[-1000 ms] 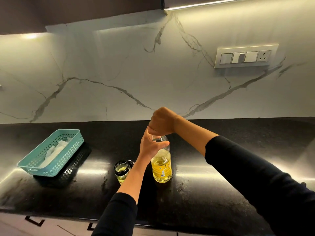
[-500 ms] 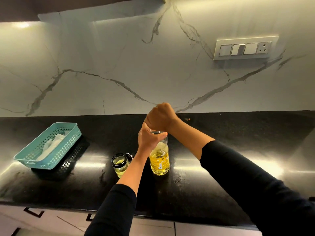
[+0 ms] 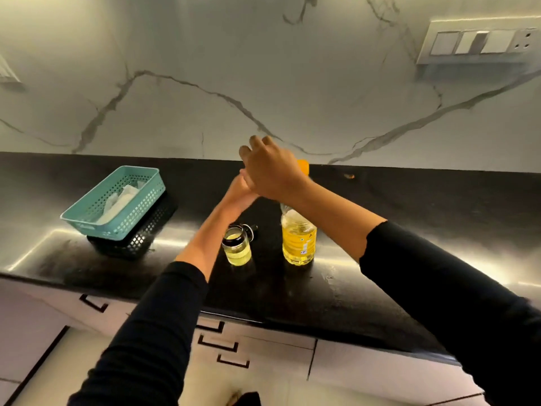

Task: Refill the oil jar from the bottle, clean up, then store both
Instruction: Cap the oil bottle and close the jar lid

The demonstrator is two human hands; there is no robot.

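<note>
The oil bottle (image 3: 298, 241) stands upright on the black counter (image 3: 409, 218), about half full of yellow oil. Its orange cap (image 3: 303, 167) shows just behind my right wrist. To its left stands the small glass oil jar (image 3: 236, 246), its dark lid flipped back and pale oil low inside. My right hand (image 3: 270, 169) hovers above and left of the bottle's top with loose fingers, holding nothing I can see. My left hand (image 3: 241, 189) lies under it, away from the bottle, its fingers hidden by the right hand.
A teal perforated basket (image 3: 114, 200) with white cloth or paper in it rests on a black basket at the counter's left. A marble backsplash with a switch plate (image 3: 480, 42) rises behind. White drawers (image 3: 254, 350) with dark handles sit below the counter edge.
Both hands have come off the bottle's neck and cap and shifted left. The bottle now stands free with its orange cap showing. The camera has tilted downward.
</note>
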